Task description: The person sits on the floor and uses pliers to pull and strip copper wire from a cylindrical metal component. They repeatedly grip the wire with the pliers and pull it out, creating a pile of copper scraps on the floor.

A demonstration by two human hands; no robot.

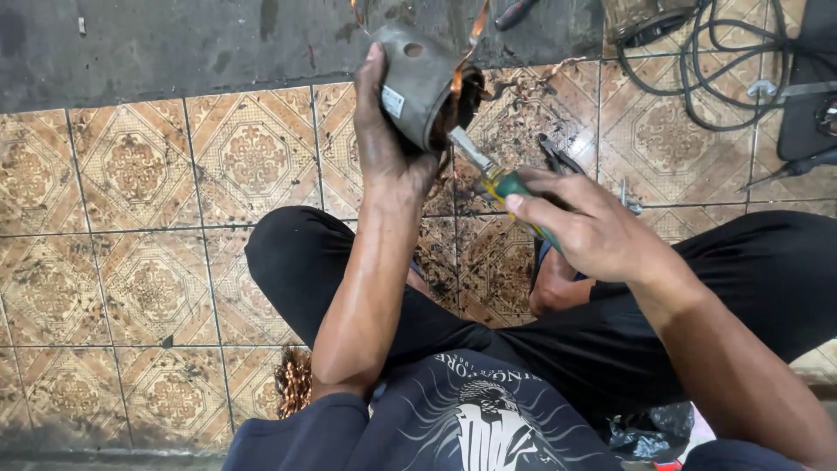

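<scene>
Right now, largest to smallest:

Floor: patterned brown tiles (157,262) lie under me where I sit cross-legged in black trousers; a dark concrete strip (174,44) runs along the far edge.

Cables: a loop of black cable (697,70) lies on the tiles at the far right, well apart from my hands.

Motor shell: a grey metal cylinder (417,78) with copper winding (458,96) packed inside its open end. It is up off the floor, out in front of my knees, open end tilted toward my right side.

Left hand: my left hand (384,148) is wrapped around the shell from below and behind, thumb up along its side, holding it firmly.

Right hand: my right hand (593,231) is clenched on the green and yellow handle of a screwdriver (497,179), forefinger laid along the top.

Screwdriver tip: the blade meets the winding at the lower rim of the shell; whether it is under the wire I cannot tell.

Loose tools: a pair of dark pliers (558,157) lies on the tiles just beyond my right hand.

Scraps: a tuft of pulled copper wire (292,379) sits by my left elbow.

Step in hand: I judge I am prying the winding out of the shell.

Next move: it probably calls for levering the blade while my left hand keeps the shell from turning.
</scene>
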